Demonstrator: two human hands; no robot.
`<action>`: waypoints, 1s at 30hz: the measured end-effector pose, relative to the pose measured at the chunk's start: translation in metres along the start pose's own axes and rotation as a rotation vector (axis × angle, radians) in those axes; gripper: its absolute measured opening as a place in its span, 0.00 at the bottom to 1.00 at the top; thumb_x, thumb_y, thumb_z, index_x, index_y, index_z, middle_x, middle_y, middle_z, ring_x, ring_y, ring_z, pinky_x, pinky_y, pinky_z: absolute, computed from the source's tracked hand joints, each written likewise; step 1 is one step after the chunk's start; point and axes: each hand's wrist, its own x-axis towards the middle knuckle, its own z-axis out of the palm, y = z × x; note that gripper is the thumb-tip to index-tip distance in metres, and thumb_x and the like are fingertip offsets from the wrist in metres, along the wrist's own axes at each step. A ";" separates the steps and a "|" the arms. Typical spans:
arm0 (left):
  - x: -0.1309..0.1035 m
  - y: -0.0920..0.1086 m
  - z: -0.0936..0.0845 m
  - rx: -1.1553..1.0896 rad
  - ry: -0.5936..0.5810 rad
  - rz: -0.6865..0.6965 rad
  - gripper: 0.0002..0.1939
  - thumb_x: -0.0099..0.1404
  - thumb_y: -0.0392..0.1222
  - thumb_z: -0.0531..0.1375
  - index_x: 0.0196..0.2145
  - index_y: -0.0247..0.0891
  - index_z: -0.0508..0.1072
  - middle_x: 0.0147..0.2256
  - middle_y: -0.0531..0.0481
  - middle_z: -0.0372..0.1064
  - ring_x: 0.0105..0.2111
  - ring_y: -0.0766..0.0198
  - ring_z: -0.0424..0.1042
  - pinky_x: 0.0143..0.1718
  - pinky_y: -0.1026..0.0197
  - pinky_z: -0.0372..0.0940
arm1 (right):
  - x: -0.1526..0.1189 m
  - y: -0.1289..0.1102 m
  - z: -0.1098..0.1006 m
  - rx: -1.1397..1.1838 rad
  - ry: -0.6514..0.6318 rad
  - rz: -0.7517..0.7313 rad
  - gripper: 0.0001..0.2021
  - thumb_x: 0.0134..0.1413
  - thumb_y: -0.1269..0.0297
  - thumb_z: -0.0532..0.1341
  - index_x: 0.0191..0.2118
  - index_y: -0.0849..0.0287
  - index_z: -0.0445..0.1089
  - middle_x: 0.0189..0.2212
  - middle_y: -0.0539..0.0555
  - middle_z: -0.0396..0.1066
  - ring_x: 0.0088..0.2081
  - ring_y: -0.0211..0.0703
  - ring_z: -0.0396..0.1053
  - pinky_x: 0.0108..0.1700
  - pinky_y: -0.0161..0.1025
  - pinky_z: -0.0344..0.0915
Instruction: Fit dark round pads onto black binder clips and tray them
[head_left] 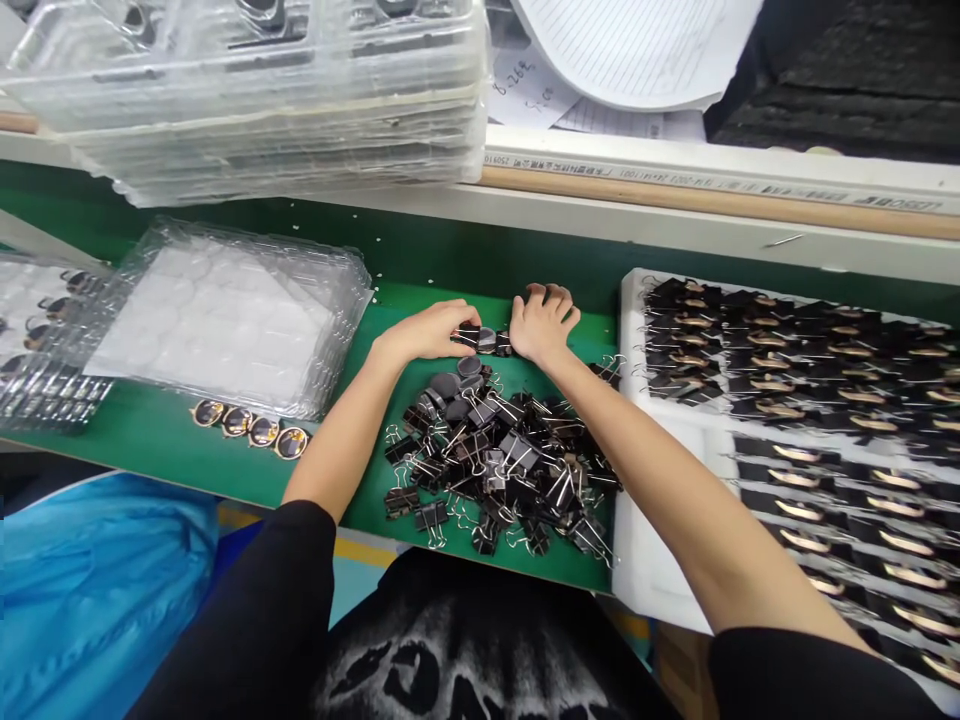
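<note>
Near the back of the green bench, my left hand [439, 332] has its fingers closed on a black binder clip [466, 337]. That clip sits at the left end of a short row, with a dark round disc [487, 341] in the middle and another black clip at the right. My right hand [544, 322] lies with fingers spread apart just right of the row, its palm side close to the right-hand clip; whether they touch is hard to tell. In front of both hands spreads a heap of black binder clips [517, 455] with silver wire handles, and several dark round discs [444, 385] rest on its back edge.
White foam trays [634, 320] at right hold rows of clipped gold-edged pieces. Left stand clear plastic trays [341, 300] topped by a white sheet, with several round gold-rimmed pieces [263, 431] in front. A tall clear tray stack [300, 130] overhangs the back ledge [570, 200].
</note>
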 end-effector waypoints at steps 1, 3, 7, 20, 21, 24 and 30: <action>0.000 0.000 0.000 0.006 0.008 0.009 0.18 0.63 0.42 0.66 0.50 0.39 0.73 0.45 0.46 0.69 0.44 0.57 0.70 0.41 0.60 0.63 | 0.000 0.000 -0.001 0.004 -0.004 0.003 0.25 0.71 0.55 0.42 0.64 0.59 0.59 0.67 0.67 0.53 0.70 0.62 0.44 0.66 0.65 0.44; 0.000 0.000 0.000 0.017 0.018 0.029 0.18 0.64 0.42 0.65 0.51 0.39 0.73 0.46 0.46 0.70 0.45 0.56 0.70 0.43 0.60 0.63 | -0.001 -0.001 -0.003 0.014 -0.012 0.010 0.24 0.71 0.55 0.42 0.64 0.59 0.60 0.67 0.66 0.53 0.70 0.61 0.43 0.67 0.64 0.43; 0.000 -0.002 0.001 0.022 0.022 0.048 0.19 0.65 0.43 0.65 0.53 0.40 0.74 0.46 0.46 0.71 0.46 0.55 0.71 0.45 0.59 0.63 | -0.002 -0.002 -0.006 0.019 -0.024 0.010 0.24 0.71 0.55 0.42 0.63 0.59 0.61 0.67 0.67 0.53 0.70 0.62 0.44 0.66 0.65 0.43; 0.005 -0.007 0.008 0.002 0.064 0.122 0.21 0.65 0.45 0.66 0.55 0.39 0.76 0.45 0.44 0.72 0.45 0.53 0.72 0.46 0.56 0.64 | -0.001 -0.001 -0.004 0.005 -0.022 0.017 0.21 0.72 0.56 0.43 0.60 0.60 0.63 0.65 0.68 0.56 0.69 0.62 0.46 0.66 0.65 0.43; 0.005 -0.006 0.008 0.003 0.065 0.123 0.21 0.65 0.45 0.66 0.55 0.39 0.76 0.45 0.44 0.72 0.45 0.53 0.72 0.46 0.56 0.64 | -0.001 -0.001 -0.003 0.009 -0.018 0.020 0.21 0.72 0.56 0.44 0.59 0.60 0.63 0.64 0.68 0.56 0.68 0.62 0.46 0.66 0.65 0.43; 0.004 -0.003 0.005 0.009 0.064 0.121 0.21 0.65 0.43 0.66 0.54 0.38 0.76 0.45 0.44 0.72 0.47 0.53 0.72 0.47 0.56 0.64 | 0.001 -0.005 -0.004 0.048 -0.045 0.055 0.22 0.72 0.54 0.44 0.59 0.59 0.63 0.66 0.67 0.56 0.69 0.61 0.46 0.67 0.65 0.42; -0.004 0.010 -0.009 -0.144 0.109 0.085 0.21 0.65 0.47 0.65 0.53 0.35 0.76 0.46 0.43 0.74 0.44 0.56 0.74 0.45 0.58 0.67 | 0.016 -0.011 -0.054 0.472 -0.146 0.195 0.27 0.72 0.47 0.39 0.58 0.53 0.67 0.64 0.63 0.61 0.67 0.60 0.54 0.66 0.65 0.49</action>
